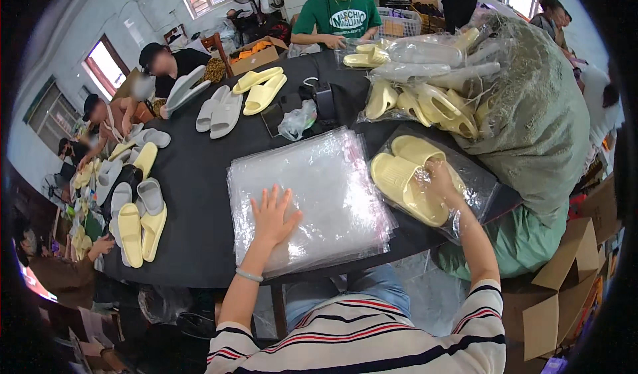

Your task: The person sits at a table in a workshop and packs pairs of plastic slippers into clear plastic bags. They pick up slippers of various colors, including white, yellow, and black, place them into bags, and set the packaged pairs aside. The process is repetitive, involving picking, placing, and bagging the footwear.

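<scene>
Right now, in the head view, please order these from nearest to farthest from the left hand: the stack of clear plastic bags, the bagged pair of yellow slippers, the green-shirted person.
1. Stack of clear plastic bags: under the left hand.
2. Bagged pair of yellow slippers: to its right, under the right hand.
3. Green-shirted person: across the black table.

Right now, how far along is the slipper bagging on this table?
Done: bagged yellow slippers are piled at the table's far right. In hand: the right hand rests on a yellow pair in a clear bag, while the left hand lies flat on the stack of empty bags. Left: loose yellow and grey slippers lie unbagged on the left side.
</scene>
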